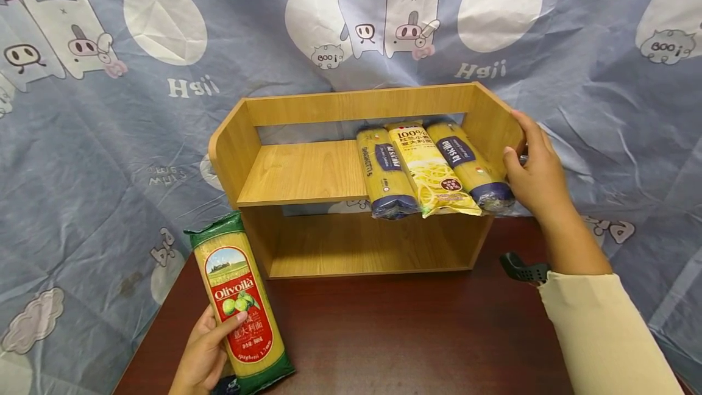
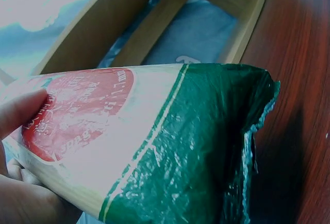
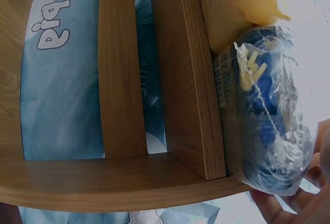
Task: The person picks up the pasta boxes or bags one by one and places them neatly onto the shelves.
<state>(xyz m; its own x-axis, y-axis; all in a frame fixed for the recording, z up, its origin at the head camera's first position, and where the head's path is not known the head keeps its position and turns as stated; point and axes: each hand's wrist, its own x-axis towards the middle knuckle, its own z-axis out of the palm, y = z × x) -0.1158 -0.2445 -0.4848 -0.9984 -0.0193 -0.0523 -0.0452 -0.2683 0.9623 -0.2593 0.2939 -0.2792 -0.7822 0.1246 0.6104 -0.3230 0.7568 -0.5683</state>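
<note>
My left hand [image 1: 205, 352] grips a spaghetti pack [image 1: 236, 297] with green ends and a red Olivoilà label, its thumb lying across the front. The pack leans upright before the left end of a wooden shelf [image 1: 301, 169]. In the left wrist view, the green wrapper end [image 2: 191, 141] points right, over the table. My right hand [image 1: 540, 169] holds the shelf's right side panel [image 1: 496, 117], thumb toward the inner side and fingers round its edge. Beside that panel lies a blue-ended spaghetti pack [image 1: 466, 160], whose crinkled end [image 3: 270, 115] shows close to the right hand.
On the upper board, a yellow pasta pack [image 1: 430, 169] lies between the blue-ended pack and another spaghetti pack [image 1: 386, 172]. Their ends overhang the board's front edge. The shelf stands on a dark red table [image 1: 384, 334] before a patterned cloth [image 1: 247, 29]. A black object [image 1: 523, 268] is beside the right sleeve.
</note>
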